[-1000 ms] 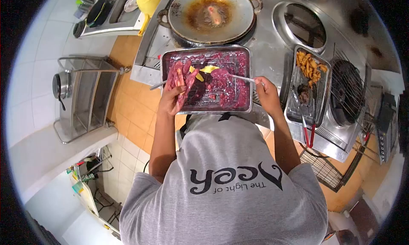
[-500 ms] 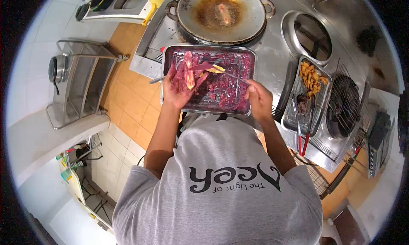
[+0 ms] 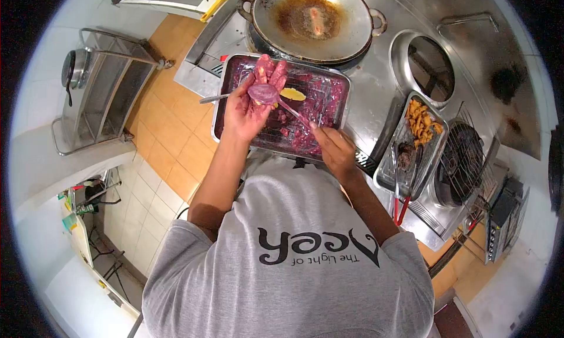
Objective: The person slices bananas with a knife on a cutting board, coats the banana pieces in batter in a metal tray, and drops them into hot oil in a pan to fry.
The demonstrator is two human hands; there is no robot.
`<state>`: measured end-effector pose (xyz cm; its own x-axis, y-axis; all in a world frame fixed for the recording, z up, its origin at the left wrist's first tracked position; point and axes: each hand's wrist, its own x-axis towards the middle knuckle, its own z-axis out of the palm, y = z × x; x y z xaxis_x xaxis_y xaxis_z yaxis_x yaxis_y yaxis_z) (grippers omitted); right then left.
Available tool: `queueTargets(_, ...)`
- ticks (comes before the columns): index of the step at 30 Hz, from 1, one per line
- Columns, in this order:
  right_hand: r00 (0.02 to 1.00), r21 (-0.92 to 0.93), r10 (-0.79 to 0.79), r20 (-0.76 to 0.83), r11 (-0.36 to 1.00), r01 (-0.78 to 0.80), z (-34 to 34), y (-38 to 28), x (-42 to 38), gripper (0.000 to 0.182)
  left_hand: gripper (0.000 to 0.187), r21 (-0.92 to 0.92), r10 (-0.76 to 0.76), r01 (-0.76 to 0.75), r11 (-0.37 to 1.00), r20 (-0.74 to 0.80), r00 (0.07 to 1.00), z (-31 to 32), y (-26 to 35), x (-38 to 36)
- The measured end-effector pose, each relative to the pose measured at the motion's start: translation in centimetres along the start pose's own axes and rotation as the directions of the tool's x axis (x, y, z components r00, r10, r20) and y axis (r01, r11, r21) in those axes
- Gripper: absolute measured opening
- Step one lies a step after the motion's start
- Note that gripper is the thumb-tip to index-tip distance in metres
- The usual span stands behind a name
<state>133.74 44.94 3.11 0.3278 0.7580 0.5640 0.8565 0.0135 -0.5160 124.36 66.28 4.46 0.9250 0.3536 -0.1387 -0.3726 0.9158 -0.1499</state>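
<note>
My left hand [image 3: 245, 111] is palm up over the metal tray [image 3: 220, 111], its fingers stretched out and coated in purple, sticky dough, with yellow bits at the palm's edge. My right hand [image 3: 336, 150] grips the handle of a spoon [image 3: 296, 114], whose purple-smeared bowl lies over my left palm. Beside the spoon's bowl a yellow oval [image 3: 292, 94] shows against the tray. A metal handle [image 3: 212, 99] sticks out past the tray's left rim, partly hidden behind my left hand. Purple remains are smeared across the tray's bottom.
Beyond the tray stands a wok [image 3: 276, 38] of oil with one elongated piece [image 3: 316, 22] in it. To the right, a second tray [image 3: 383, 179] holds fried golden pieces [image 3: 423, 123] and red-handled tongs [image 3: 400, 211]. A round burner opening [image 3: 432, 67] and a grill rack [image 3: 464, 161] are nearby.
My right hand has moved left and toward me, bringing the spoon's bowl over my left palm. The view has shifted slightly, and the yellow oval shows more fully.
</note>
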Motion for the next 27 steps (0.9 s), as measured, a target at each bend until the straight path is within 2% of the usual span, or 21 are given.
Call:
queueTargets(1,1.0,-0.007,0.0,-0.004,1.0,0.0,0.0,-0.1,-0.2,0.038,0.043,0.011,0.024,-0.024,1.0,-0.037,0.999,0.3,0.0,0.0)
queueTargets(4,1.0,-0.086,-0.014,0.009,0.996,0.015,-0.4,-0.3,-1.2,0.038,0.042,0.056,0.016,-0.017,0.998,0.013,1.0,1.0,-0.2,0.1)
queueTargets(7,1.0,-0.115,0.001,0.005,0.993,-0.001,-1.0,0.0,-3.1,0.035,0.041,0.062,0.039,-0.038,0.997,-0.011,0.999,1.2,-0.2,0.2)
queueTargets(10,0.989,-0.079,0.048,-0.14,0.995,-0.06,-0.9,1.5,-6.3,0.025,0.042,0.268,0.085,-0.099,0.958,0.064,0.994,1.4,-0.6,0.0)
queueTargets(12,0.956,0.137,0.243,-0.165,0.966,-0.221,-2.3,1.3,-6.7,0.021,0.043,0.461,0.121,-0.094,0.882,-0.031,0.992,1.7,-0.8,-0.3)
queueTargets(15,0.885,0.254,0.413,-0.218,0.899,-0.357,-2.9,1.9,-7.8,0.028,0.05,0.665,0.114,-0.01,0.747,-0.113,0.987,0.6,-0.8,-1.0)
queueTargets(17,0.844,0.263,0.442,-0.303,0.89,-0.372,-2.7,2.4,-8.0,0.03,0.053,0.76,0.083,0.071,0.646,-0.162,0.983,0.0,-1.0,-2.2)
queueTargets(18,0.804,0.37,0.522,-0.285,0.834,-0.41,-2.7,2.3,-8.2,0.032,0.056,0.802,0.08,0.133,0.582,-0.22,0.972,-0.2,-1.0,-2.7)
queueTargets(21,0.724,0.406,0.642,-0.253,0.749,-0.523,-2.8,2.3,-8.6,0.031,0.05,0.918,0.095,0.344,0.199,-0.368,0.925,-2.2,-0.4,-4.0)
queueTargets(22,0.71,0.428,0.665,-0.23,0.725,-0.54,-2.8,2.3,-8.8,0.032,0.04,0.936,0.16,0.311,0.165,-0.337,0.928,-3.2,-0.7,-4.8)
queueTargets(25,0.729,0.414,0.651,-0.21,0.735,-0.537,-2.4,2.5,-9.0,0.032,0.033,0.941,0.186,0.189,-0.281,-0.139,0.973,-6.5,0.2,-6.1)
queueTargets(26,0.736,0.45,0.647,-0.197,0.727,-0.519,-2.3,2.5,-9.2,0.032,0.031,0.921,0.124,0.131,-0.367,-0.091,0.988,-7.0,0.7,-6.3)
queueTargets(27,0.742,0.44,0.643,-0.189,0.731,-0.522,-2.2,2.5,-9.2,0.033,0.031,0.818,0.117,0.193,-0.542,-0.155,0.981,-7.2,1.2,-6.3)
